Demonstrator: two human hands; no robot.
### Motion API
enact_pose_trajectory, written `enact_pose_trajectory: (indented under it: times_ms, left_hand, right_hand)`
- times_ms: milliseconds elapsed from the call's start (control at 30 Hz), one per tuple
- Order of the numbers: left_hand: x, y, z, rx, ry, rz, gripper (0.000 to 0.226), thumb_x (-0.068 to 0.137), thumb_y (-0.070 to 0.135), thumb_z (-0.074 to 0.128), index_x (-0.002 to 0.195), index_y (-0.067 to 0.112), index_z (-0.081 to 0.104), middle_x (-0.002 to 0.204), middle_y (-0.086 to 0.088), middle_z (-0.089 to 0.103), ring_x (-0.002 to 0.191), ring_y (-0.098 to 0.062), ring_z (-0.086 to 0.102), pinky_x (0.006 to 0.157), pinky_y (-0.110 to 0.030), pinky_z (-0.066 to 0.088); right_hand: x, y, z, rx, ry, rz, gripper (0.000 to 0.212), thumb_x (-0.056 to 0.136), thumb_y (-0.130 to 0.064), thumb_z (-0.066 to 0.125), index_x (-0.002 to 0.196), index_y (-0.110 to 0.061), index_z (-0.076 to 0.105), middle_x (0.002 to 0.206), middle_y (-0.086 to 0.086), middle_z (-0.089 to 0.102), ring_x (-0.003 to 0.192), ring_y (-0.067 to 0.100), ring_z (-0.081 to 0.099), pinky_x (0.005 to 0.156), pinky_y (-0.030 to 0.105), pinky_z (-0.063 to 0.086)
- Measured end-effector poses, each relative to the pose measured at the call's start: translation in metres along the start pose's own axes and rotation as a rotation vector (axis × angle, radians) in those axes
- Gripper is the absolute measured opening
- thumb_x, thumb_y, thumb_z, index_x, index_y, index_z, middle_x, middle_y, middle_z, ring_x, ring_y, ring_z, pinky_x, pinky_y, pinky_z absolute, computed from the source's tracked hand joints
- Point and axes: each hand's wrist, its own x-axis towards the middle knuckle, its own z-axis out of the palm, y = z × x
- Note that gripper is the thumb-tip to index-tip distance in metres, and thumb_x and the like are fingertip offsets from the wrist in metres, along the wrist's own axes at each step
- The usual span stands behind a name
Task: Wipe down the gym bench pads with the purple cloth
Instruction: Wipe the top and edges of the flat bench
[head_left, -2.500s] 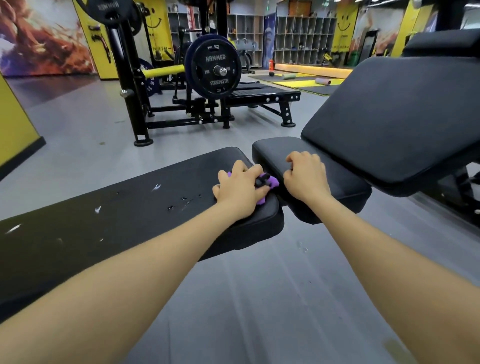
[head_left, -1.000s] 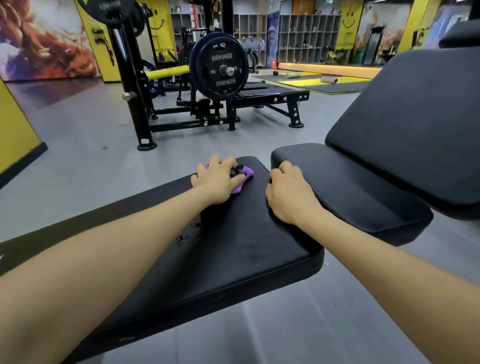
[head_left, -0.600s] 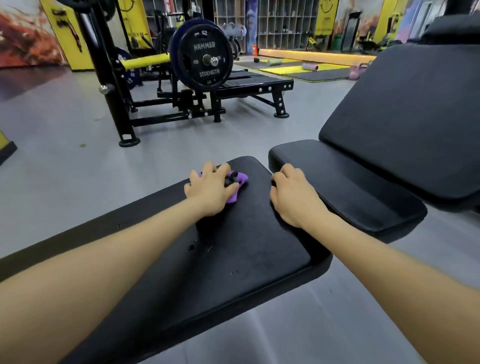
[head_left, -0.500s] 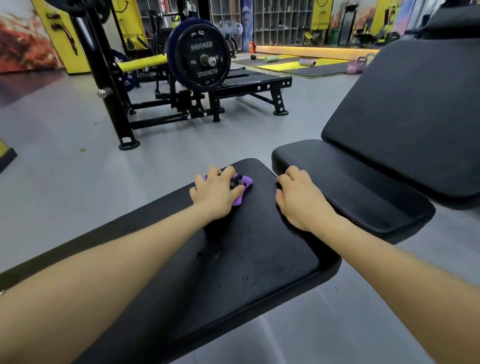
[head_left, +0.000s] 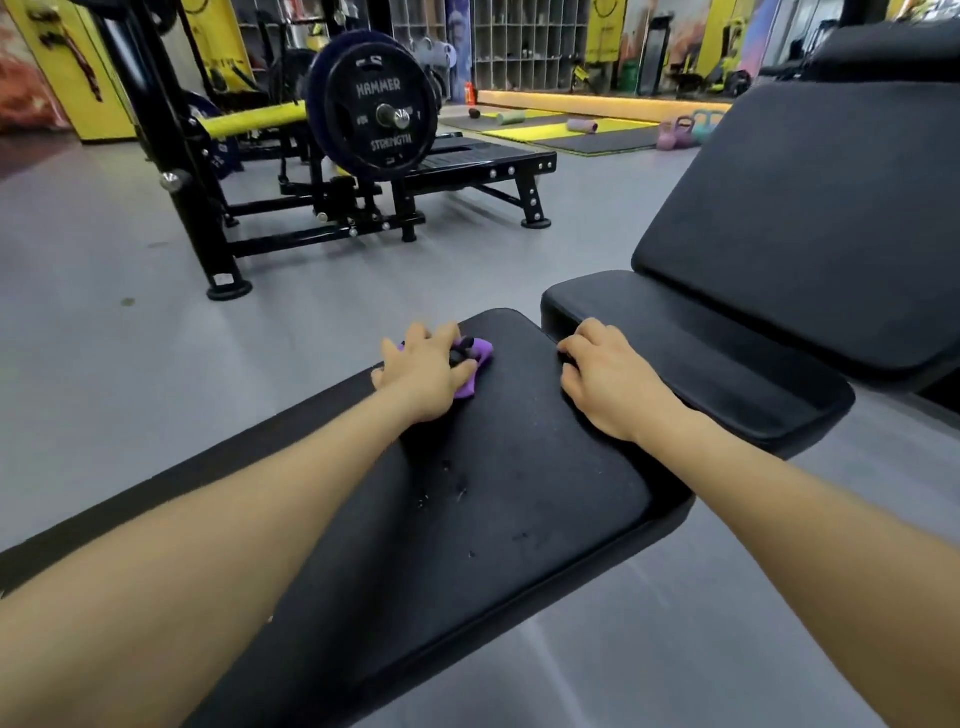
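A crumpled purple cloth (head_left: 475, 364) lies pressed flat on the far end of the black bench pad (head_left: 519, 493).

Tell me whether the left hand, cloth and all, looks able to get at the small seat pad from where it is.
Probably yes. The left hand presses the purple cloth on the flat pad near its far end; the seat pad lies just across a narrow gap, though the right hand sits between.

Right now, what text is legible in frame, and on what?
"HAMMER": top of the black weight plate on the machine.
"STRENGTH": bottom of the same plate.
Small numerals beside the plate's hub: too small to read.
Graphics on the yellow wall panels: no legible words.
Nothing printed shows on the flat bench pad, the purple cloth, or the seat pad.
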Motion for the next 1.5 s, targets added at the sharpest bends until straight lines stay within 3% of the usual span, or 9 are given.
enact_pose_trajectory:
  times_ms: [67, 233, 400, 667, 767, 933, 1067, 1233, 1500]
  left_hand:
    - [-0.029, -0.006, 0.0, 0.011, -0.007, 0.023, 0.023, 0.093, 0.044, 0.044, 0.106, 0.025, 0.043, 0.112, 0.002, 0.033, 0.098, -0.026, 0.029, 0.079, -0.038, 0.031]
    - [0.001, 0.005, 0.0, 0.007, 0.014, -0.051, 0.03, 0.093, 0.047, 0.043, 0.116, 0.027, 0.044, 0.128, -0.004, 0.035, 0.114, -0.033, 0.032, 0.086, -0.04, 0.03]
    - [0.018, 0.009, 0.005, -0.008, 0.058, -0.067, 0.034, 0.093, 0.047, 0.042, 0.119, 0.026, 0.044, 0.13, -0.007, 0.033, 0.114, -0.035, 0.032, 0.089, -0.042, 0.031]
    - [-0.094, 0.003, 0.004, 0.025, 0.023, 0.166, 0.026, 0.093, 0.045, 0.045, 0.106, 0.022, 0.043, 0.105, 0.004, 0.03, 0.092, -0.023, 0.026, 0.076, -0.035, 0.028]
    - [-0.069, 0.012, 0.003, 0.016, 0.02, 0.127, 0.028, 0.092, 0.047, 0.046, 0.11, 0.025, 0.046, 0.112, 0.002, 0.034, 0.094, -0.025, 0.028, 0.078, -0.037, 0.028]
    - [-0.016, 0.037, 0.012, -0.008, 0.051, -0.008, 0.034, 0.093, 0.047, 0.043, 0.121, 0.028, 0.047, 0.133, -0.004, 0.034, 0.117, -0.035, 0.031, 0.092, -0.044, 0.03]
    - [-0.046, 0.034, 0.009, -0.019, 0.047, 0.059, 0.028, 0.093, 0.045, 0.044, 0.114, 0.026, 0.047, 0.125, -0.003, 0.035, 0.11, -0.031, 0.031, 0.083, -0.04, 0.029]
    - [-0.12, 0.033, 0.01, -0.006, -0.022, 0.265, 0.025, 0.092, 0.047, 0.046, 0.106, 0.027, 0.046, 0.102, 0.006, 0.03, 0.093, -0.022, 0.026, 0.079, -0.035, 0.027]
    - [-0.041, 0.088, 0.023, -0.027, -0.01, 0.16, 0.028, 0.092, 0.046, 0.046, 0.113, 0.029, 0.051, 0.129, -0.002, 0.036, 0.114, -0.033, 0.031, 0.09, -0.042, 0.031]
  right_hand:
    - [-0.002, -0.001, -0.002, -0.004, -0.015, 0.004, 0.033, 0.097, -0.02, 0.036, 0.121, -0.005, 0.053, 0.12, 0.008, 0.044, 0.107, 0.025, 0.039, 0.089, 0.04, 0.041]
    - [-0.004, -0.004, -0.008, 0.042, -0.051, 0.031, 0.034, 0.097, -0.021, 0.037, 0.124, -0.007, 0.052, 0.124, 0.008, 0.044, 0.111, 0.026, 0.04, 0.09, 0.036, 0.039]
    - [-0.027, -0.006, -0.015, 0.161, 0.032, 0.171, 0.026, 0.094, -0.017, 0.041, 0.11, -0.006, 0.06, 0.113, 0.01, 0.05, 0.107, 0.028, 0.048, 0.089, 0.037, 0.043]
    - [-0.061, -0.015, -0.02, 0.244, 0.185, 0.283, 0.028, 0.094, -0.011, 0.04, 0.111, -0.007, 0.061, 0.117, 0.01, 0.054, 0.11, 0.028, 0.047, 0.088, 0.039, 0.044]
    - [-0.059, -0.017, -0.016, 0.226, 0.192, 0.268, 0.027, 0.094, -0.012, 0.041, 0.111, -0.006, 0.061, 0.116, 0.009, 0.054, 0.109, 0.027, 0.046, 0.085, 0.038, 0.045]
    - [-0.058, -0.015, -0.016, 0.218, 0.218, 0.281, 0.025, 0.093, -0.011, 0.041, 0.109, -0.006, 0.06, 0.114, 0.009, 0.053, 0.109, 0.027, 0.046, 0.087, 0.038, 0.044]
    - [-0.066, -0.016, -0.02, 0.219, 0.191, 0.322, 0.027, 0.093, -0.01, 0.041, 0.111, -0.006, 0.06, 0.117, 0.011, 0.053, 0.111, 0.029, 0.045, 0.088, 0.04, 0.044]
    - [-0.098, -0.009, -0.031, 0.258, 0.111, 0.391, 0.029, 0.095, -0.013, 0.043, 0.119, -0.012, 0.06, 0.125, 0.007, 0.051, 0.116, 0.027, 0.043, 0.09, 0.029, 0.036]
    - [-0.11, 0.0, -0.04, 0.424, 0.122, 0.466, 0.027, 0.091, -0.017, 0.058, 0.117, -0.017, 0.064, 0.116, 0.0, 0.064, 0.107, 0.016, 0.057, 0.084, 0.016, 0.036]
